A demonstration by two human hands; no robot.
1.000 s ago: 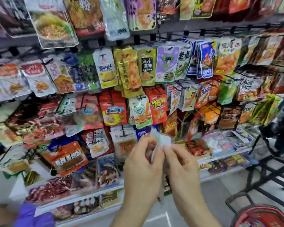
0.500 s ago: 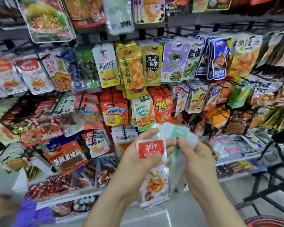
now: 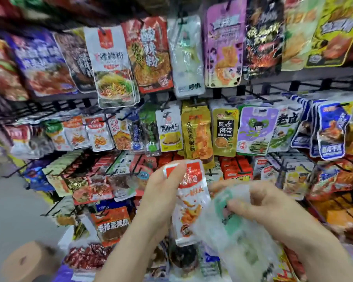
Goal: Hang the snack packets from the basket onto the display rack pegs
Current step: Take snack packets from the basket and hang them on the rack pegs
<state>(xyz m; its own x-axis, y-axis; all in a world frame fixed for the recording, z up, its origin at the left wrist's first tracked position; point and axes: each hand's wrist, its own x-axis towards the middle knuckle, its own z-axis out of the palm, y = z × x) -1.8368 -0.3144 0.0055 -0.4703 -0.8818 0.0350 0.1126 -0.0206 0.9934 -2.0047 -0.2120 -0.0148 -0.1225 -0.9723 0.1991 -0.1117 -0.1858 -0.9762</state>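
Two hands are in view, and each holds something. The left hand [image 3: 161, 192] has one red-topped snack packet [image 3: 190, 202]. The right hand [image 3: 273, 206] has a bundle of clear and green packets [image 3: 230, 224], too blurred to count.

The red-topped snack packet stands almost upright in front of the lower rows of the display rack [image 3: 306, 76], close to the hanging stock. Its long axis runs top to bottom, with the red header up and the sealed bottom edge down. The printed face is turned to the camera.

The left hand holds the packet from its left edge. The thumb [image 3: 174, 171] is pressed across the front of the red header, and the other fingers are hidden behind the packet, so it is pinched near the top and hangs free below.

The right hand's fingers [image 3: 243, 204] are curled into the upper part of the bundle and clamped on it. The bundle sags below and to the left of that hand and covers the lower right corner of the red-topped packet.

On the rack, black pegs [image 3: 18, 171] stick out toward the viewer. One row of large noodle packets [image 3: 114, 66] hangs at the top, one row of small packets is below it, and more crowded rows are under that. A brown cylinder [image 3: 27, 261] is at the lower left.
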